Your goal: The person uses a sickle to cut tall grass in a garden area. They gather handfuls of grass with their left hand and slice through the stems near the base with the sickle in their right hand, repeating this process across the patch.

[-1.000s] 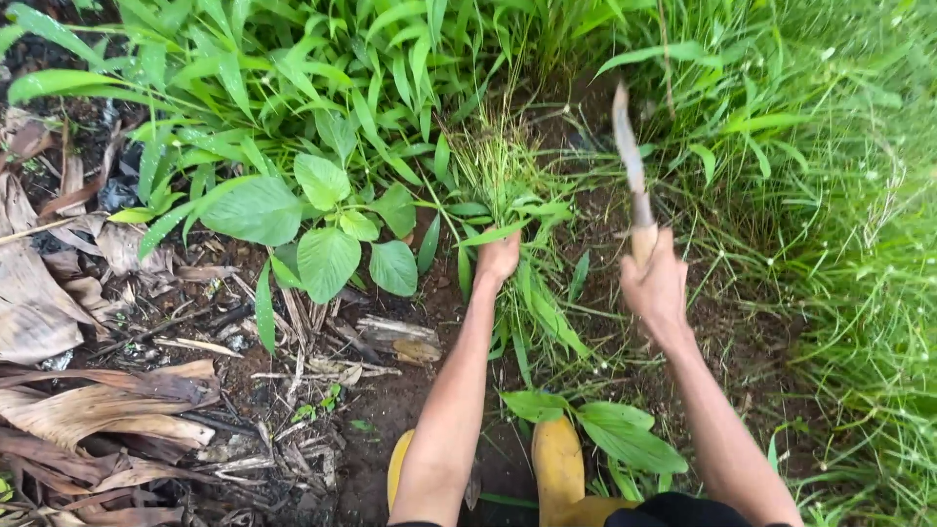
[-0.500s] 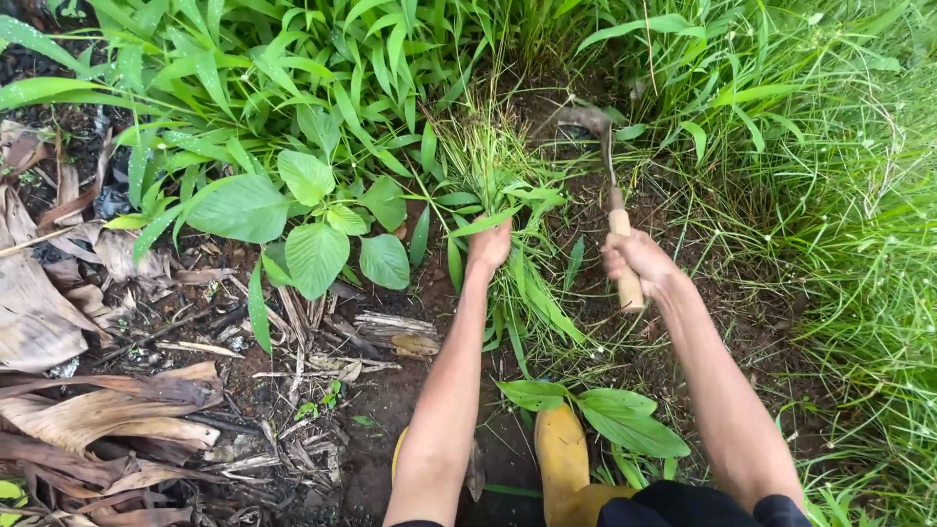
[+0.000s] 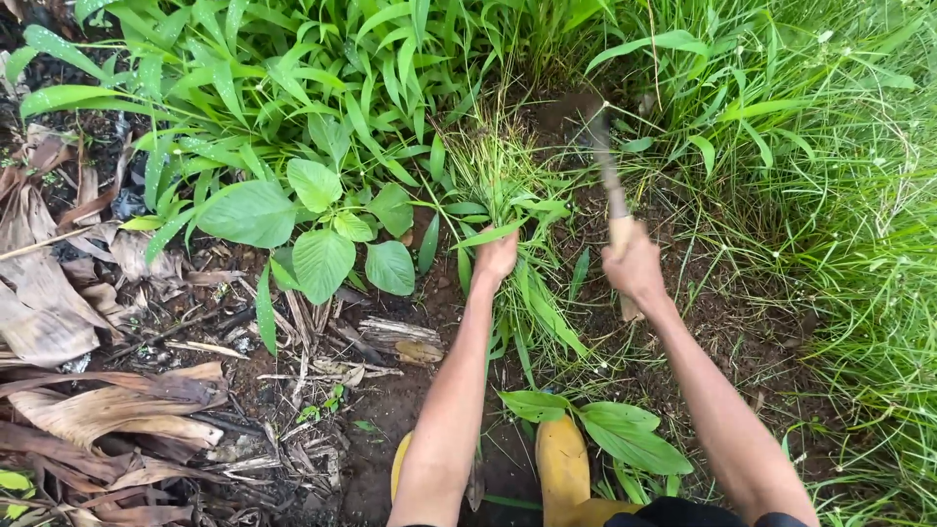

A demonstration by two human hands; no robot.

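The grass clump stands in the dirt just ahead of the yellow boots. The left hand grips its base, fist closed. The right hand, wrapped around the knife, has swung the blade down from upright to the roots, mid-chop.

Count: 2 hands, left and right; 1 blade tool; 2 yellow boots below the hands.
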